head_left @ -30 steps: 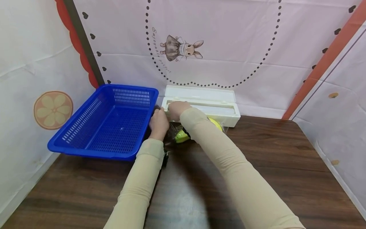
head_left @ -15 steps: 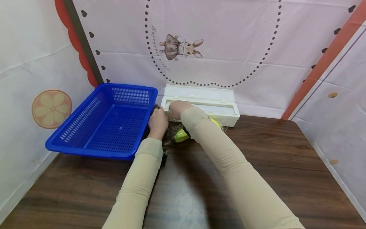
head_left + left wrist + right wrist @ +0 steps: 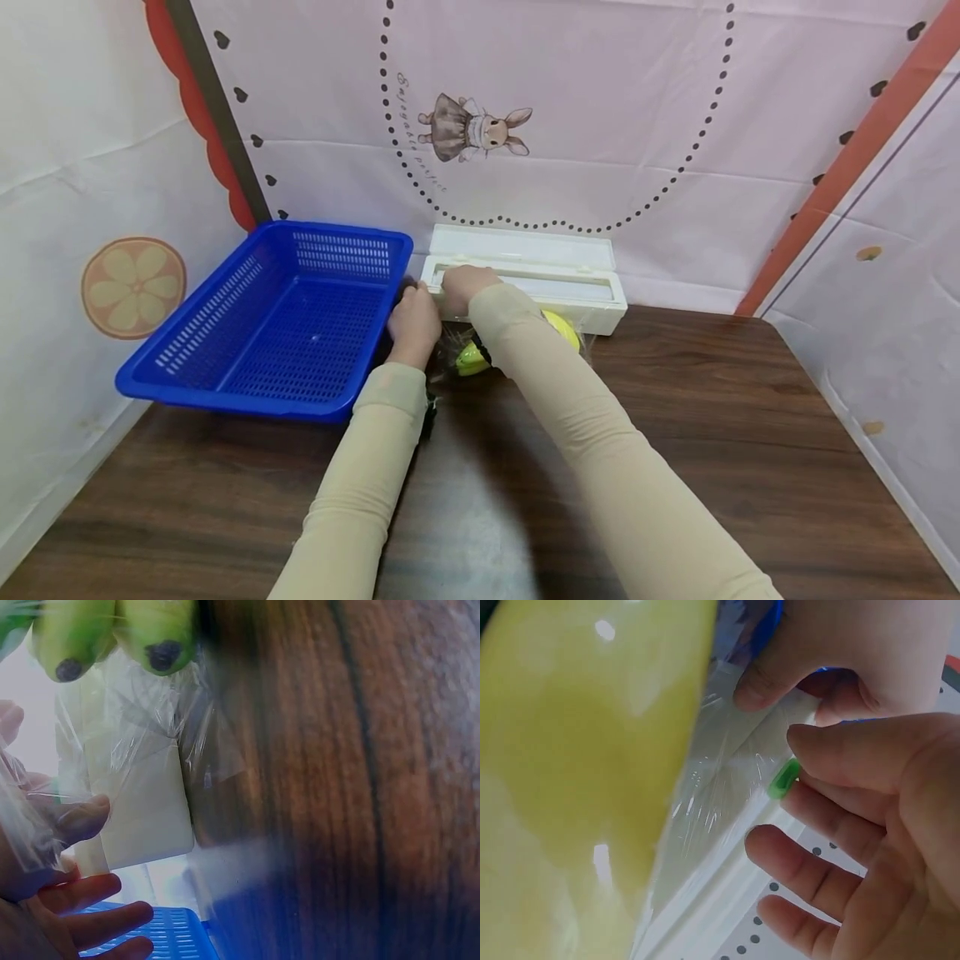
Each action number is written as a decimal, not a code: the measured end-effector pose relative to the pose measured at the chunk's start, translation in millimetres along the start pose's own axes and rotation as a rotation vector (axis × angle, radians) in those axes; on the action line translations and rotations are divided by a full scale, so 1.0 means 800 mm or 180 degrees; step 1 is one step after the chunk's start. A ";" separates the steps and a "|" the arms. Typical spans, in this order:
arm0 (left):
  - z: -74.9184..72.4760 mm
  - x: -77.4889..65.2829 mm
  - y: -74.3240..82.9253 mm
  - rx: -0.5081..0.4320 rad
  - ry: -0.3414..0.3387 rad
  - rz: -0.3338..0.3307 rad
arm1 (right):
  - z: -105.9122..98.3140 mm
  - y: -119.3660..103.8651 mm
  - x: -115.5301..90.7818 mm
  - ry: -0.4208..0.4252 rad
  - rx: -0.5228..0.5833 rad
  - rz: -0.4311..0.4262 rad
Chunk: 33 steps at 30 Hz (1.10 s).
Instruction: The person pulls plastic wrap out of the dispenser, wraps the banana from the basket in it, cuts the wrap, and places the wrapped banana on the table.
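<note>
A white cling film dispenser with its lid raised stands against the back wall. My left hand grips its left end, thumb on the front face. Right beside it, my right hand pinches a small green slider at the dispenser's edge between thumb and forefinger, the other fingers spread loosely. Clear cling film hangs creased down the front of the dispenser. Below lies a bunch of bananas, yellow with green tips, overlaid by film and partly hidden by my right forearm.
A blue perforated basket stands close to the left of my left hand. Printed cloth walls enclose the back and both sides of the brown wooden table.
Both hands stay at the dispenser's left end with almost no movement. My right forearm has shifted slightly, and a bit more of the yellow banana shows beside the sleeve.
</note>
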<state>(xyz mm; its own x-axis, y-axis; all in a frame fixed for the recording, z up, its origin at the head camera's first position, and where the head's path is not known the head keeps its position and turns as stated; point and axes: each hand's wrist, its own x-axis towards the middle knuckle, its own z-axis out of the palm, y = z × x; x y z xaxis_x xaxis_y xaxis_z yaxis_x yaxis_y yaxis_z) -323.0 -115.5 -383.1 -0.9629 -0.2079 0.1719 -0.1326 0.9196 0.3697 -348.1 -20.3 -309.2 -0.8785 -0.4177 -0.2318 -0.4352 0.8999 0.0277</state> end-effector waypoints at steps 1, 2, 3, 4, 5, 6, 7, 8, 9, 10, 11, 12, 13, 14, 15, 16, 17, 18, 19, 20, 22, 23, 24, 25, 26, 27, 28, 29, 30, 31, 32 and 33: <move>0.000 0.000 0.001 0.0011 -0.0020 -0.0007 | -0.001 0.000 -0.002 0.0010 0.0046 -0.0002; -0.001 0.000 0.001 0.0017 -0.0034 -0.0012 | -0.002 0.001 -0.005 0.0021 0.0091 -0.0005; -0.001 0.000 0.002 0.0020 -0.0045 -0.0013 | -0.003 0.001 -0.008 0.0024 0.0124 -0.0009; -0.001 0.000 0.002 0.0025 -0.0053 -0.0011 | -0.004 0.000 -0.011 0.0025 0.0142 -0.0013; -0.001 0.000 0.002 0.0028 -0.0059 -0.0004 | -0.006 0.000 -0.013 0.0019 0.0168 -0.0012; -0.002 0.000 0.002 0.0026 -0.0065 0.0000 | -0.007 -0.001 -0.016 0.0017 0.0181 -0.0011; -0.002 0.000 0.002 0.0027 -0.0073 0.0002 | -0.007 -0.001 -0.018 0.0012 0.0176 -0.0013; -0.002 0.000 0.002 0.0026 -0.0074 0.0000 | -0.008 -0.001 -0.020 0.0004 0.0181 -0.0011; -0.002 0.000 0.003 0.0029 -0.0079 -0.0003 | -0.008 -0.001 -0.021 -0.0001 0.0190 -0.0008; -0.002 0.000 0.003 0.0034 -0.0083 -0.0004 | -0.008 -0.001 -0.023 -0.0009 0.0208 -0.0005; -0.002 0.000 0.003 0.0039 -0.0088 -0.0008 | -0.008 0.000 -0.023 -0.0015 0.0196 -0.0008; -0.002 0.000 0.002 0.0046 -0.0089 -0.0009 | -0.007 0.000 -0.021 -0.0029 0.0167 -0.0004; -0.002 -0.001 0.002 0.0047 -0.0087 -0.0011 | -0.007 0.000 -0.021 -0.0034 0.0141 -0.0001; -0.002 -0.001 0.002 0.0052 -0.0086 -0.0004 | -0.007 0.000 -0.021 -0.0043 0.0113 0.0006; -0.002 -0.001 0.002 0.0051 -0.0092 0.0000 | -0.007 0.001 -0.021 -0.0061 0.0089 0.0017; -0.003 -0.001 0.002 0.0054 -0.0095 0.0004 | -0.006 0.001 -0.020 -0.0076 0.0058 0.0021; -0.003 -0.001 0.002 0.0057 -0.0098 0.0010 | -0.006 0.001 -0.020 -0.0082 0.0028 0.0025; -0.004 -0.001 0.001 0.0059 -0.0099 0.0010 | -0.006 0.002 -0.019 -0.0093 0.0014 0.0029; -0.004 -0.001 0.002 0.0055 -0.0100 0.0005 | -0.007 0.002 -0.021 -0.0092 0.0008 0.0024; -0.004 -0.002 0.002 0.0060 -0.0104 0.0007 | -0.007 0.003 -0.022 -0.0098 -0.0003 0.0022; -0.005 -0.002 0.002 0.0055 -0.0111 0.0007 | -0.007 0.004 -0.023 -0.0086 -0.0016 0.0015; -0.005 -0.002 0.002 0.0050 -0.0120 0.0010 | -0.007 0.004 -0.024 -0.0073 -0.0015 0.0011; -0.005 -0.002 0.002 0.0045 -0.0129 0.0010 | -0.007 0.005 -0.025 -0.0060 -0.0017 0.0005; -0.006 -0.002 0.002 0.0043 -0.0136 0.0018 | -0.007 0.005 -0.026 -0.0045 -0.0026 -0.0004; -0.006 -0.002 0.002 0.0041 -0.0147 0.0020 | -0.007 0.006 -0.027 -0.0030 -0.0027 -0.0010; -0.006 -0.002 0.002 0.0037 -0.0160 0.0019 | -0.008 0.006 -0.028 -0.0026 -0.0017 -0.0015; -0.007 -0.002 0.002 0.0032 -0.0171 0.0015 | -0.008 0.006 -0.029 -0.0019 -0.0002 -0.0020; -0.007 -0.002 0.002 0.0033 -0.0182 0.0012 | -0.008 0.006 -0.030 -0.0016 0.0011 -0.0022; -0.007 -0.002 0.003 0.0032 -0.0193 0.0010 | -0.008 0.007 -0.031 -0.0023 0.0013 -0.0024; -0.008 -0.002 0.003 0.0031 -0.0202 0.0005 | -0.009 0.007 -0.031 -0.0033 0.0022 -0.0021; -0.009 -0.002 0.004 0.0027 -0.0213 0.0000 | -0.009 0.008 -0.032 -0.0043 0.0028 -0.0018; -0.009 -0.002 0.004 0.0026 -0.0217 -0.0004 | -0.009 0.008 -0.032 -0.0057 0.0037 -0.0014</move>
<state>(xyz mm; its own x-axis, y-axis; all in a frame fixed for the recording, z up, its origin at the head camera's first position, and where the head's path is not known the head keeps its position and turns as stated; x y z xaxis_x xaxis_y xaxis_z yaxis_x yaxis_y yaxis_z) -320.1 -114.8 -375.6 -0.9765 -0.1861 0.1086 -0.1354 0.9222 0.3623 -329.5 -4.8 -295.9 -0.8729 -0.4195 -0.2492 -0.4367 0.8995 0.0153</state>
